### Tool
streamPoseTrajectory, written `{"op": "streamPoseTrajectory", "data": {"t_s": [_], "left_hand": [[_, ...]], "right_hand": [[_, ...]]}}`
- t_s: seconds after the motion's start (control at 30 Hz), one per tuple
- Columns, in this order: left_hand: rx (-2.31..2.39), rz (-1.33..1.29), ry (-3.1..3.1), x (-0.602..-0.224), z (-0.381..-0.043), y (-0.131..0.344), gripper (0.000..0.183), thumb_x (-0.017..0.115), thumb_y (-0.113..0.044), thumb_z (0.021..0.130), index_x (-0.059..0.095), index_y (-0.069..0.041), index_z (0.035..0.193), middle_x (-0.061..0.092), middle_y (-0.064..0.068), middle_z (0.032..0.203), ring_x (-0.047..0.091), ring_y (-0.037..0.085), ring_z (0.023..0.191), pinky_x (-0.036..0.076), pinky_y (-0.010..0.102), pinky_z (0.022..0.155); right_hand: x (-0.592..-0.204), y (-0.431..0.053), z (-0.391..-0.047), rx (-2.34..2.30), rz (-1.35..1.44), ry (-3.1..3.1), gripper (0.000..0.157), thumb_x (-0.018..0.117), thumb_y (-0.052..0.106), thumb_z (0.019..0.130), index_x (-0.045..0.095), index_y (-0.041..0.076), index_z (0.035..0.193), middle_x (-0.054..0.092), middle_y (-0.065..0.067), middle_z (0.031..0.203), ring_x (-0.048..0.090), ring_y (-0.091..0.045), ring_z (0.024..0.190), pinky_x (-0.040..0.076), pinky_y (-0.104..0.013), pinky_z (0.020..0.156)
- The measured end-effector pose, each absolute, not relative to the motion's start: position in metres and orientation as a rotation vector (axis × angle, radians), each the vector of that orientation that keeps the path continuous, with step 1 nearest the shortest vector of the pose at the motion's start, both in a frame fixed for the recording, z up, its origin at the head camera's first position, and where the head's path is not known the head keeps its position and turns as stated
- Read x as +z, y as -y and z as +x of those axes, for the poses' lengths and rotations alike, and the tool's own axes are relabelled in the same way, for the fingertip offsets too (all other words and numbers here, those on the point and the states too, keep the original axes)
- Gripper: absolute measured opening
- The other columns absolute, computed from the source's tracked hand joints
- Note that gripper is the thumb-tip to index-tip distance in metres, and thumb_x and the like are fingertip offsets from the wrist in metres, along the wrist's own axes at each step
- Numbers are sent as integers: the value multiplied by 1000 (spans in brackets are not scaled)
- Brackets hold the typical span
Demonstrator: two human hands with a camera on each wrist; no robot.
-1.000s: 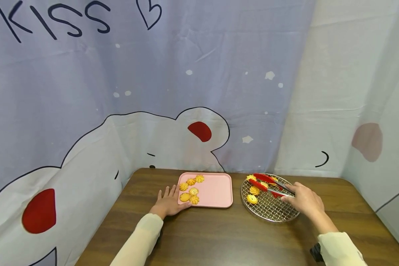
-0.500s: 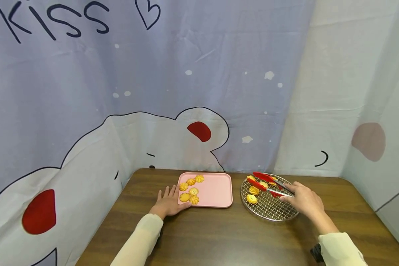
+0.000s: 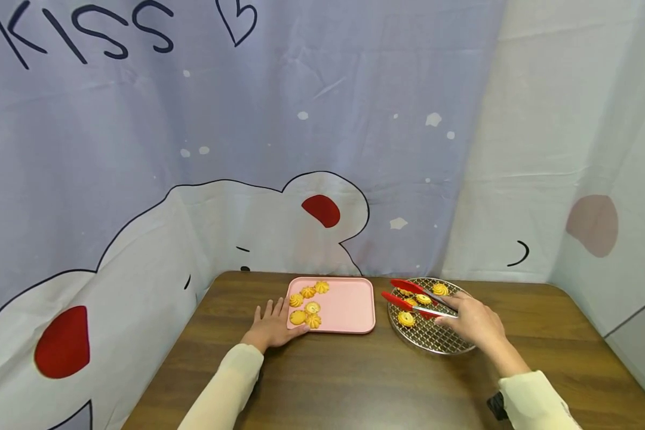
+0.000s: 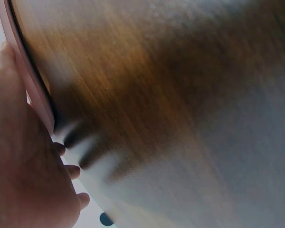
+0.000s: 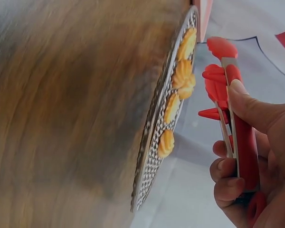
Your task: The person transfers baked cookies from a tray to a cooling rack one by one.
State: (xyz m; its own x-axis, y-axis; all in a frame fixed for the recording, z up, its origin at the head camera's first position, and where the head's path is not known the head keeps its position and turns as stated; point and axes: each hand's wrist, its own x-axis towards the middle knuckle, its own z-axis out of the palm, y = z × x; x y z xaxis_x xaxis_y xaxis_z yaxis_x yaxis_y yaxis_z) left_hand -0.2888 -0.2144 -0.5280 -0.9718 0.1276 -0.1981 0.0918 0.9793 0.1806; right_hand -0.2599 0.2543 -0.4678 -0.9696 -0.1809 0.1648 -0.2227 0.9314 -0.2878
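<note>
My left hand rests at the left end of a pink tray, fingers fairly straight and spread, thumb along the near rim. Several piped butter cookies lie on the tray's left part. With my right hand I grip red-tipped tongs by their handles, over a round wire rack. The two tips of the tongs stand apart, pointing left, and nothing shows between them. More cookies sit on the rack, some partly hidden behind the tongs in the head view.
Both tray and rack stand near the far edge of a brown wooden table, the rack to the right of the tray. A printed curtain hangs right behind the table. A black band shows at my right sleeve.
My right hand has moved left with the tongs, whose tips now reach past the rack's left rim. A cookie at the back right of the rack is uncovered. My left hand stays put.
</note>
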Motion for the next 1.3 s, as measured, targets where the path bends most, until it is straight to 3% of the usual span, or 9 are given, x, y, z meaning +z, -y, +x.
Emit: {"op": "streamPoseTrajectory", "data": {"t_s": [0.27,0.5,0.6,0.73,0.87,1.0,1.2,1.3], "left_hand": [[303,182,-2930,-526,-287,215,114,39,-84,88,13,-1,162,19,20,167,11,45,153,-1,65,120],[272,164,-2914,-527,-288,216,112,37,-83,90,10,-3,162,16,18,168,9,42,154,-2,63,121],[257,159,-2912,-527,-289,215,110,38,-81,91,9,-3,163,15,18,168,9,42,155,-1,63,121],[263,159,-2925,-525,-288,214,108,41,-79,92,12,-3,162,17,18,168,11,42,154,1,64,121],[253,159,-2933,-526,-289,214,107,40,-79,92,13,-3,162,17,17,168,12,42,154,3,64,121],[253,160,-2931,-527,-289,215,108,40,-80,92,12,-3,162,17,18,168,11,43,154,2,64,121],[253,163,-2930,-525,-286,213,108,40,-79,92,13,-2,162,17,18,168,12,42,154,3,64,121],[244,163,-2931,-524,-284,212,107,40,-79,92,13,-2,162,19,18,167,13,43,154,4,64,121]], "right_hand": [[-462,-237,-258,477,347,2956,67,78,47,84,62,13,140,51,-25,146,53,-56,122,49,-70,81],[-458,-225,-257,461,390,2939,66,80,46,83,64,13,138,55,-24,143,56,-54,120,49,-68,85],[-457,-219,-258,459,413,2933,64,80,45,83,65,14,137,59,-22,139,60,-52,116,51,-66,84],[-456,-211,-259,472,431,2935,64,82,45,82,66,16,137,67,-12,119,67,-39,96,53,-56,72],[-454,-202,-261,484,440,2941,64,83,45,81,67,18,136,65,-2,105,64,-26,85,51,-46,62],[-455,-193,-263,488,455,2941,63,84,44,80,68,18,135,66,-1,107,65,-26,86,50,-45,61],[-456,-180,-266,497,493,2947,59,83,41,81,69,18,134,63,-13,134,66,-40,109,54,-57,73],[-456,-174,-268,507,505,2946,58,84,40,80,70,19,133,65,-9,129,67,-35,105,54,-52,69]]}}
